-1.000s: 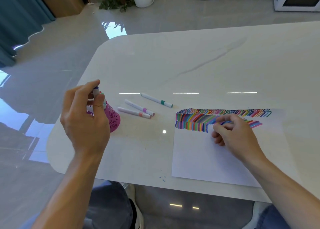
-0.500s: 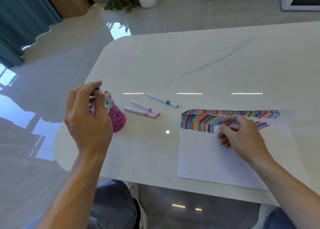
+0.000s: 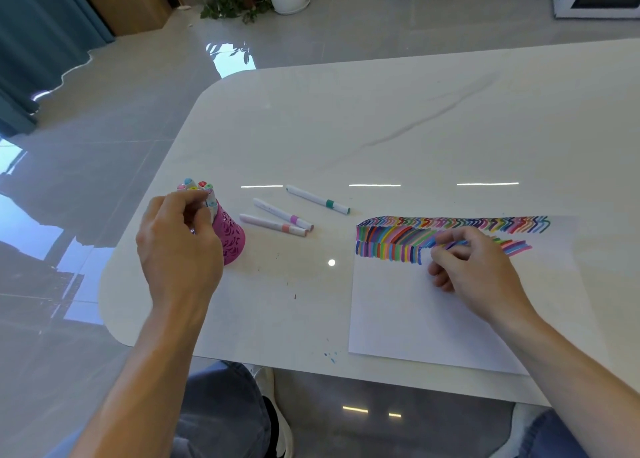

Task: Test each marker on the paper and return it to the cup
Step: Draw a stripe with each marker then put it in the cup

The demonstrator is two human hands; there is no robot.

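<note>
Just three markers point(image 3: 282, 214) beside one cup point(image 3: 231, 240)

The left grip point(image 3: 180, 246) covers the near left side of the pink perforated cup point(image 3: 232, 241); whether it holds anything there is unclear. The right grip point(image 3: 474, 270) hides most of a blue marker point(image 3: 458, 244). The white tabletop point(image 3: 346, 128) runs off the right edge.
</note>
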